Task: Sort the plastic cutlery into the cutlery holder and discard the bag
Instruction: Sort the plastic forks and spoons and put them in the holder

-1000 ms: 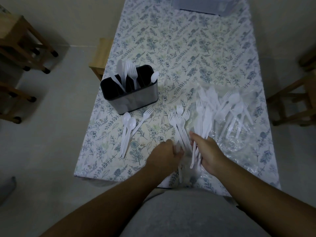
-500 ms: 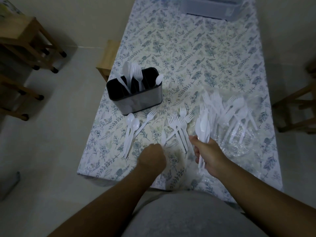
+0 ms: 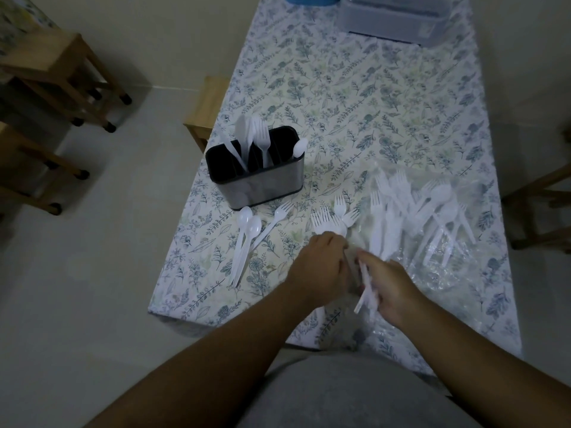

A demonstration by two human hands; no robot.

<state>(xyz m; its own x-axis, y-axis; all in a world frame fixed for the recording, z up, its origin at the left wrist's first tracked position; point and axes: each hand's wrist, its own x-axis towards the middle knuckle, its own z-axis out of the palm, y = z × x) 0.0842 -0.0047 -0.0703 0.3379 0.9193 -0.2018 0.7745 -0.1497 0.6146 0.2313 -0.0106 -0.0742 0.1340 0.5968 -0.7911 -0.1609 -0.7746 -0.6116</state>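
A dark cutlery holder [image 3: 262, 188] stands on the table's left side with a few white forks, a knife and a spoon upright in it. Two spoons [image 3: 245, 230] and a fork [image 3: 276, 219] lie loose in front of it. A small bunch of forks [image 3: 332, 216] lies just beyond my left hand [image 3: 321, 267], whose fingers are curled over their handles. My right hand [image 3: 387, 288] grips a few white cutlery handles [image 3: 366, 288]. A larger heap of plastic cutlery [image 3: 417, 211] rests on the clear plastic bag [image 3: 448, 273] to the right.
The flowered table [image 3: 370, 103] carries a clear plastic container [image 3: 398, 17] at its far end. Wooden stools stand on the floor at left [image 3: 61, 72], another is tucked by the table's left edge [image 3: 207, 109], and a wooden chair [image 3: 537, 211] is at right.
My left hand moved right and forward onto the fork bunch. My right hand lowered the pieces it held up; both hands now meet near the table's front edge.
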